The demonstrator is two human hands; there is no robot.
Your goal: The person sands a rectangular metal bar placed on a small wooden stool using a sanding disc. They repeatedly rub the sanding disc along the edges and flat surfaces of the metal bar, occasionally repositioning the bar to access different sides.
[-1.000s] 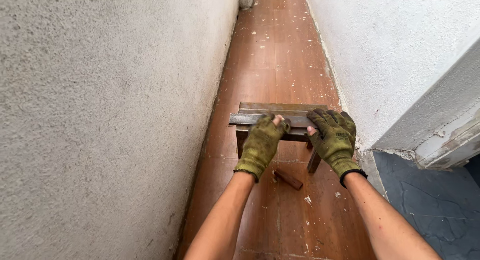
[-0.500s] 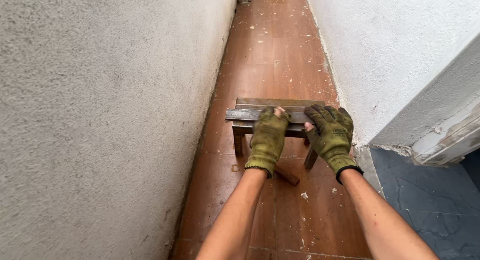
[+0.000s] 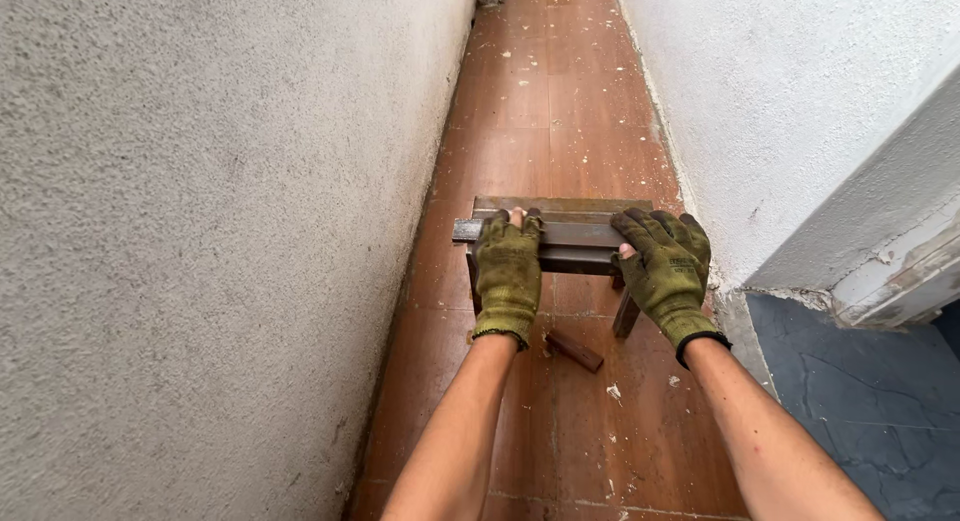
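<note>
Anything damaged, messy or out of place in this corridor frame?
Yes. A loose brown wood scrap lies under the small wooden bench both gloved hands grip. Pale debris flecks litter the floor, and the right wall's corner is chipped and peeling.

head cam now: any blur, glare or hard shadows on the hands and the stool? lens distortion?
Head view: soft, even daylight, no glare; only a faint shadow under the small wooden stool. Left hand and right hand, both in green gloves, are sharp, no motion blur. Wide-angle stretch: the rough wall balloons at the frame's left, and the tiled floor narrows steeply toward the top.
</note>
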